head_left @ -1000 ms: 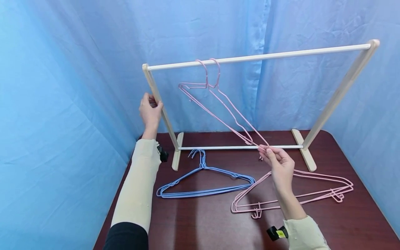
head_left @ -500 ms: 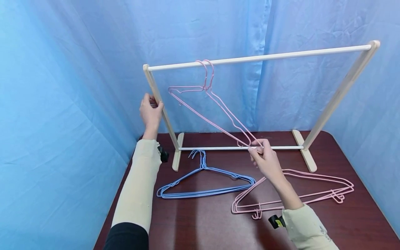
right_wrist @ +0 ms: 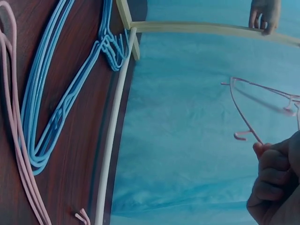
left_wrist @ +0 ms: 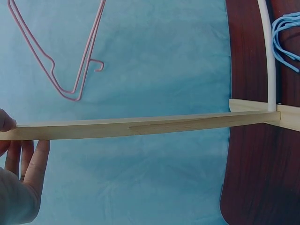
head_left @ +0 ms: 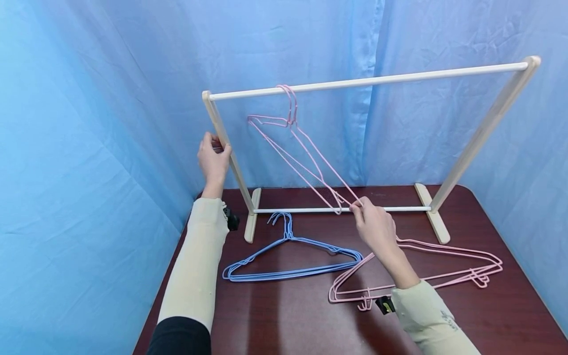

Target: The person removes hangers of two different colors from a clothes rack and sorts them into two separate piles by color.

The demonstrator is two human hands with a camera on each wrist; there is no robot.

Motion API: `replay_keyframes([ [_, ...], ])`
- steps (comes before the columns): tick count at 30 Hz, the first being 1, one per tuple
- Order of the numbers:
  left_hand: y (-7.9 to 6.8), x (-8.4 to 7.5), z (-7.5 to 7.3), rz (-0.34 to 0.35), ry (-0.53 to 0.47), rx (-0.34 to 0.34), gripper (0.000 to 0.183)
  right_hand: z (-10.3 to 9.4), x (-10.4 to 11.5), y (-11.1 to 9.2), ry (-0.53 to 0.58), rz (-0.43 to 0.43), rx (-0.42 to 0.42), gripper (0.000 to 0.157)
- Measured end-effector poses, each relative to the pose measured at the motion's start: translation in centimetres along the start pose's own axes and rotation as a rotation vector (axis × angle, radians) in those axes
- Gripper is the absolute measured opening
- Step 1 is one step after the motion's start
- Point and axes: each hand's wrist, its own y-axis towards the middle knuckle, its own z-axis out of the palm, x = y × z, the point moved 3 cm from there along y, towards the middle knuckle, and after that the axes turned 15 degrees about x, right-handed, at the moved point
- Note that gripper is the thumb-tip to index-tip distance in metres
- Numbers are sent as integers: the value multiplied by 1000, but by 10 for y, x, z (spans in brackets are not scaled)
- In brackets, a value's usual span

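Observation:
Two pink wire hangers hang by their hooks from the white top bar [head_left: 368, 82] of a clothes rack. My right hand [head_left: 376, 227] pinches the lower right corner of one pink hanger [head_left: 330, 166], pulling it aslant. Beside it, the other pink hanger [head_left: 306, 149] hangs close by with its lower corner near my fingertips. With my left hand [head_left: 214, 160] I grip the rack's left wooden post [head_left: 239, 178]. In the left wrist view the thumb lies on one side of that post [left_wrist: 154, 124] and the fingers on the other.
Blue hangers [head_left: 284, 274] lie stacked on the dark red table [head_left: 306, 325], in front of the rack's lower bar [head_left: 306, 210]. More pink hangers [head_left: 461, 250] lie to the right, partly under my right forearm. A blue curtain [head_left: 133, 123] surrounds the table.
The held pink hanger's hook has slid left along the top bar, closer to the other hook. My right hand has moved left with its corner. The left hand has stayed put.

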Motion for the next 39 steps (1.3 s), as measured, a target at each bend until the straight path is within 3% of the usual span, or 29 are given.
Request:
replay_keyframes([
  [5,-1,-1,1,-6,-9,14,19,-1,-2,-5,-12,14,-88,17],
  [11,-1,-2,3,7,-26,18,19,-7,-16,-14,70,4,-138,16],
  [14,-1,-2,4,7,-25,18,18,-10,-26,-19,200,-12,-135,16],
  [18,-1,-3,4,10,-26,18,19,-17,-38,-26,491,-75,-184,20],
  [22,-1,-3,4,13,-32,13,19,-27,-46,-33,781,-185,-259,23],
  [27,0,-2,3,3,-24,10,20,-42,-47,-40,1038,-333,-245,30],
  [34,1,0,3,-7,-15,14,21,-59,-46,-48,1162,-372,-194,41],
  [39,0,0,2,-10,-17,14,21,-62,-50,-51,1191,-337,-160,37],
])
